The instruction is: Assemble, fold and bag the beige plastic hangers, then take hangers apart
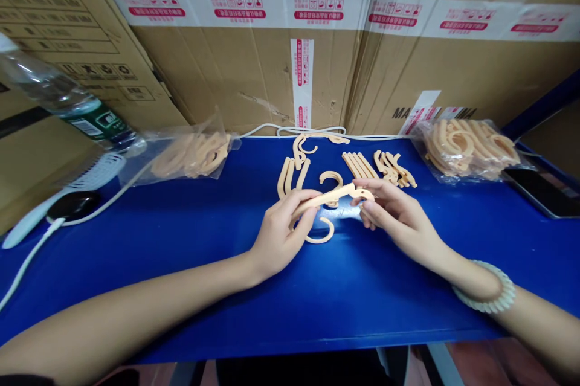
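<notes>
My left hand pinches the lower left end of a long beige plastic bar, which slants up to the right. At the bar's right end my right hand holds a short curved beige piece between thumb and fingers; the two pieces meet there. Just below them on the blue table lies a beige hook. Another hook is behind the bar. Farther back are curved bars, several straight bars, several short curved pieces and a partly joined piece.
Clear bags of beige parts lie at the back left and back right. A water bottle, white brush and black round device are left. A phone lies right; cardboard boxes stand behind.
</notes>
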Demonstrator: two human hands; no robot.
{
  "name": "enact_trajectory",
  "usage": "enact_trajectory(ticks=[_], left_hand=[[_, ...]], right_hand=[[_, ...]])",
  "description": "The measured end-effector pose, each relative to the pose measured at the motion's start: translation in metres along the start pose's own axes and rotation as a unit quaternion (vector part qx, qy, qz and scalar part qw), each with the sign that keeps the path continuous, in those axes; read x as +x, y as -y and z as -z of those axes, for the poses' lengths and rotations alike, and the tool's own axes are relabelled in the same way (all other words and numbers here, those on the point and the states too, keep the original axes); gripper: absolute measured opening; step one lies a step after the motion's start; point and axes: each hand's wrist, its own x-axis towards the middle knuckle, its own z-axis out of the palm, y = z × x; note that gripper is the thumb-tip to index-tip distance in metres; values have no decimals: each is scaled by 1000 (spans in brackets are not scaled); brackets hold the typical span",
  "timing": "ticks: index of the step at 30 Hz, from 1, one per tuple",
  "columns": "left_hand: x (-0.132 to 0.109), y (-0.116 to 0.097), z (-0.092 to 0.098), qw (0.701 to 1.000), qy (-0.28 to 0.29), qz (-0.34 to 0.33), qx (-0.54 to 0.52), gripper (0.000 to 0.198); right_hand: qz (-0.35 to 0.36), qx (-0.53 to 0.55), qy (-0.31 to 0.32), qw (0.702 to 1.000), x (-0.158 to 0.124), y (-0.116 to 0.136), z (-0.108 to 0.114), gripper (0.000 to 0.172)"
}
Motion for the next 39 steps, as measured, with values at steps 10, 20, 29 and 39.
enact_trajectory(ticks=[10,20,29,39], left_hand=[[1,4,2,908,24,-293,298,24],[3,-3,3,885,100,-263,371,26],[4,-11,3,894,104,-231,370,44],[3,-18,6,908,90,-236,335,41]], right_hand=[[-100,38,197,974,-11,-2,-10,33],[-121,42,197,972,-13,2,-13,34],[14,-114,144,983,-17,1,-17,35],[157,-246,90,952,-21,1,-19,20]])
